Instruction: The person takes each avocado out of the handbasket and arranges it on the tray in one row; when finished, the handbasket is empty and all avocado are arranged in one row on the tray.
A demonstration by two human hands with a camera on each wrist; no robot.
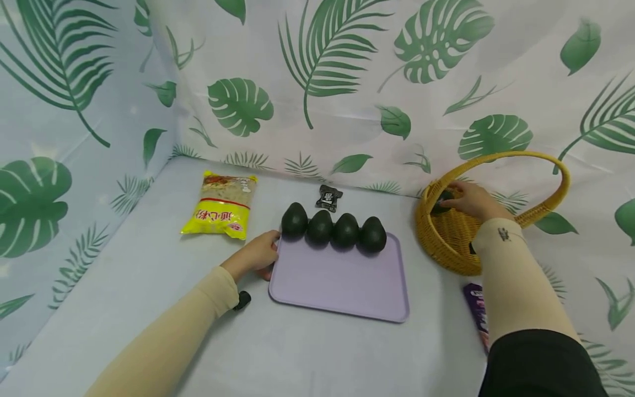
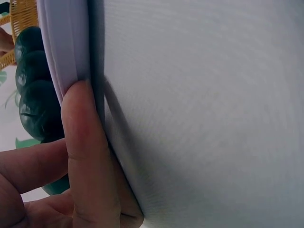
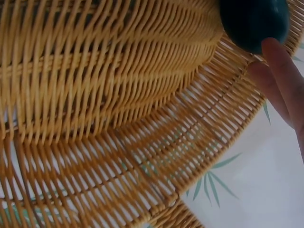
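Observation:
My left hand (image 1: 258, 255) grips the left edge of a lilac tray (image 1: 339, 284) near its upper corner; in the left wrist view one finger (image 2: 88, 137) lies along the tray's side. Several dark green avocados (image 1: 345, 231) stand in a row along the tray's far edge. On the right, my right hand (image 1: 475, 201) reaches into a yellow wicker basket (image 1: 444, 245) and holds an avocado (image 3: 254, 23) at the basket's far left side. Fingertips touch the avocado in the right wrist view; the thumb is hidden there.
A yellow bag of dry food (image 1: 220, 205) lies at the back left. A small black packet (image 1: 328, 198) sits behind the tray. Under the right forearm, a purple package (image 1: 477, 311) is partly covered. The basket's tall handle (image 1: 563, 182) leans right. Leaf-printed cloth borders the table.

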